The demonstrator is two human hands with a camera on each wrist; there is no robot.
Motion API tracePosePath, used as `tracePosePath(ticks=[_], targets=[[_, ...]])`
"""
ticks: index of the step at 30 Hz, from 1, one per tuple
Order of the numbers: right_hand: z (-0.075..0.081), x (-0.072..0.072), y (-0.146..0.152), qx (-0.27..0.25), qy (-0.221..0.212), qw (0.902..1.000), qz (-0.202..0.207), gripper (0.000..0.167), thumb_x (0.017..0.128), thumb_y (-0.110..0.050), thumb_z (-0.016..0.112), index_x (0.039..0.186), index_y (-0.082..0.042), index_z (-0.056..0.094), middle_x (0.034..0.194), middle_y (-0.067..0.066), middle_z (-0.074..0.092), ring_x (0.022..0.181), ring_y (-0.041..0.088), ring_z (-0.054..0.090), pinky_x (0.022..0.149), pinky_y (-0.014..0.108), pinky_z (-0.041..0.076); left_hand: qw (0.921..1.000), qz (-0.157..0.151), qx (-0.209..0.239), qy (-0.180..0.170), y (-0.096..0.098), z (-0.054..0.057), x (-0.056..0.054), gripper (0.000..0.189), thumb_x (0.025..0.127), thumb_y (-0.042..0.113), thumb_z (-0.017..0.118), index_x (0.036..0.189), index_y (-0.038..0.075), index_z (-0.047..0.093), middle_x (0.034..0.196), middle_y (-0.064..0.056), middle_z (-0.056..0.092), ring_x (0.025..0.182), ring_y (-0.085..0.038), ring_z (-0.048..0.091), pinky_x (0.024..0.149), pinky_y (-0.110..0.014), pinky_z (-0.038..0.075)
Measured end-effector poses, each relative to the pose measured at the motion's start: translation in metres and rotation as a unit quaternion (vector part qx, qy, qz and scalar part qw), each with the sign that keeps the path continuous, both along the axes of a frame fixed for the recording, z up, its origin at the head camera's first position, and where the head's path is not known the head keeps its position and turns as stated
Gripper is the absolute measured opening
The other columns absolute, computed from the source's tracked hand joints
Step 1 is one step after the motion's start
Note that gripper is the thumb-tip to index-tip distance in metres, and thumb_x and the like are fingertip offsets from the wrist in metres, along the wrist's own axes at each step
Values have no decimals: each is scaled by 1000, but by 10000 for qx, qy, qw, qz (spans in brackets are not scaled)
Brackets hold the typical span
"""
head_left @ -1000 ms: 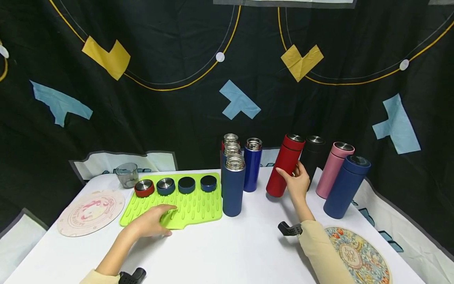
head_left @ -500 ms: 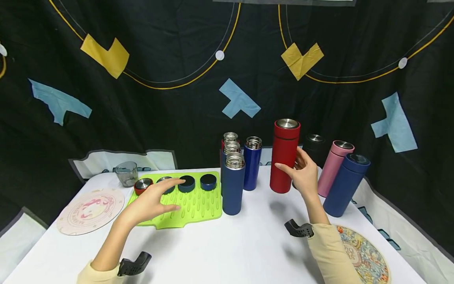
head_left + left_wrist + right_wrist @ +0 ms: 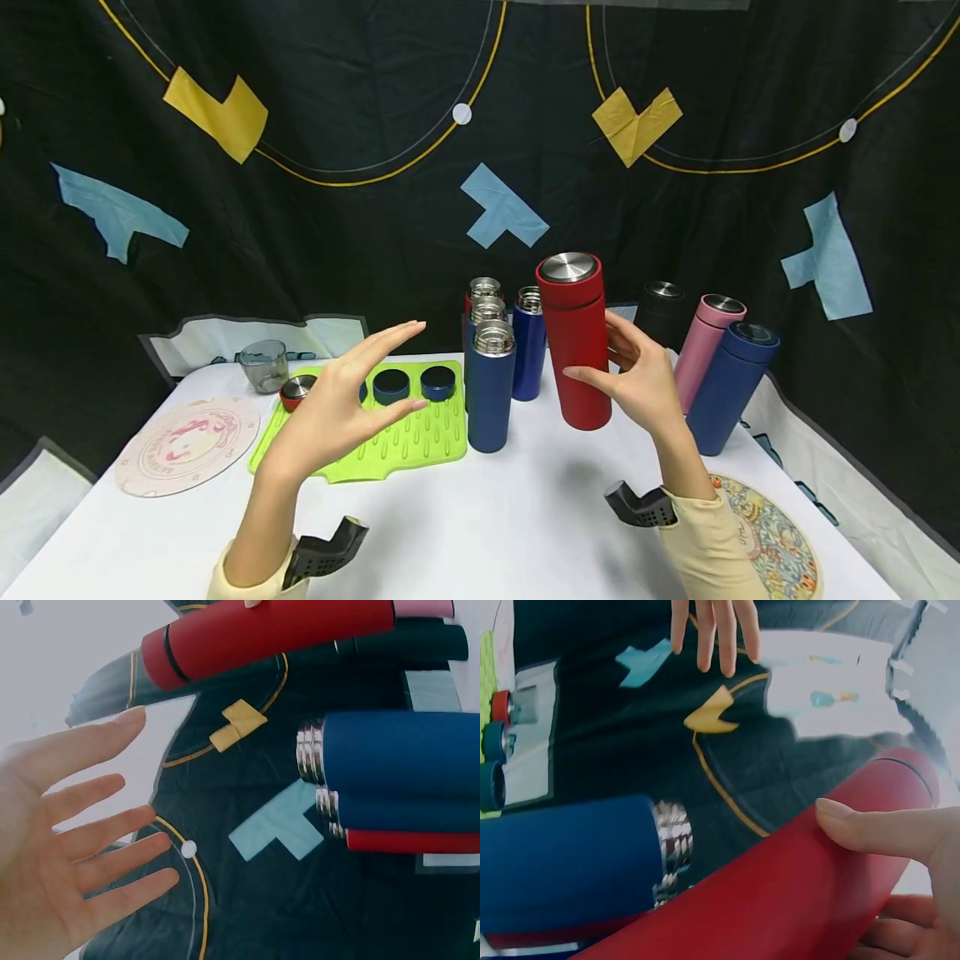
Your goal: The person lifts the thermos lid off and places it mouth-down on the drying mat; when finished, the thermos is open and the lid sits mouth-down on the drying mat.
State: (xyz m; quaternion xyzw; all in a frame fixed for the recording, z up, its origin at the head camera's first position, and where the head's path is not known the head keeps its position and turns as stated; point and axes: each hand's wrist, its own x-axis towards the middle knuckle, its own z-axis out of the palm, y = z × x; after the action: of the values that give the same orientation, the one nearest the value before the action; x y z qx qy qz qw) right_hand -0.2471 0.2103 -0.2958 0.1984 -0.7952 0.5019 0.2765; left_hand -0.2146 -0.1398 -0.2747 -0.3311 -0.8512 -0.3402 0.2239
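My right hand [image 3: 637, 375] grips a red thermos [image 3: 576, 350] around its side and holds it raised above the table, its steel-topped lid on and the body slightly tilted. In the right wrist view the thumb lies along the red thermos [image 3: 780, 877]. My left hand [image 3: 345, 408] is in the air over the green mat, fingers extended and thumb apart, holding nothing. The left wrist view shows its spread fingers [image 3: 112, 832] below the red thermos [image 3: 262, 637]. Lidless flasks stand between the hands, among them a blue flask [image 3: 491, 400] with a steel neck.
Lids, including a black-topped lid [image 3: 437, 382], sit on the green mat [image 3: 420, 442], partly behind my left hand. A glass cup [image 3: 264, 367] and a round pink mat [image 3: 187, 446] are at left. Right stand black [image 3: 658, 317], pink [image 3: 708, 342] and blue thermoses [image 3: 731, 392] by a patterned round mat [image 3: 780, 533].
My right hand has lifted the red thermos off the table, then brought it left and nearer. My left hand has risen from the mat and moved right, its fingers straighter.
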Motion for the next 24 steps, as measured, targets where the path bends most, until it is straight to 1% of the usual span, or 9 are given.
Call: tracePosePath(ticks=[1,3,8,10,14,16,20,24], targets=[[1,3,-1,50,20,10000,45,70,73,-10,85,136,-7,54,121,10,65,105,24,65,88,23,51,10000,-13,42,55,2,0,2,85,75,18,85,147,23,41,149,0,41,135,-23,40,96,-48,47],[3,9,-4,159,50,9998,142,71,73,-8,85,136,-8,53,121,10,65,106,24,64,89,25,51,9999,-2,91,146,5,0,5,86,74,18,85,148,24,39,150,1,40,136,-22,39,97,-47,47],[5,19,-10,587,203,9977,263,74,70,-9,87,136,-9,54,120,10,65,106,26,64,88,39,53,9994,30,167,292,9,0,5,90,75,18,85,149,27,35,151,5,38,136,-19,38,99,-47,45],[5,21,-12,777,286,9960,338,74,69,-10,88,135,-9,55,120,9,65,106,25,65,87,42,54,9993,-21,204,322,11,-1,5,91,75,17,84,150,27,34,151,6,37,137,-18,38,100,-47,45],[5,27,-18,1105,387,9918,516,75,67,-10,89,134,-12,57,119,4,66,105,21,65,85,39,55,9989,-82,178,423,15,0,8,94,74,18,85,151,26,32,152,6,35,138,-16,34,101,-47,44],[5,30,-20,1242,384,9896,620,75,66,-9,89,133,-14,57,119,1,66,105,19,64,83,39,56,9989,-52,152,450,18,0,10,96,73,19,86,151,27,31,153,6,33,139,-15,33,100,-47,44],[5,37,-27,1499,334,9845,851,76,65,-11,90,134,-16,57,120,0,65,103,19,65,81,38,57,9990,-18,140,419,22,0,14,97,74,20,85,152,29,29,154,6,32,140,-18,32,96,-49,47],[4,44,-36,1785,337,9785,974,78,63,-13,91,134,-18,58,119,0,66,100,19,65,79,34,57,9990,-161,49,425,24,0,16,99,72,19,87,152,29,29,154,6,33,139,-19,33,96,-50,47]])
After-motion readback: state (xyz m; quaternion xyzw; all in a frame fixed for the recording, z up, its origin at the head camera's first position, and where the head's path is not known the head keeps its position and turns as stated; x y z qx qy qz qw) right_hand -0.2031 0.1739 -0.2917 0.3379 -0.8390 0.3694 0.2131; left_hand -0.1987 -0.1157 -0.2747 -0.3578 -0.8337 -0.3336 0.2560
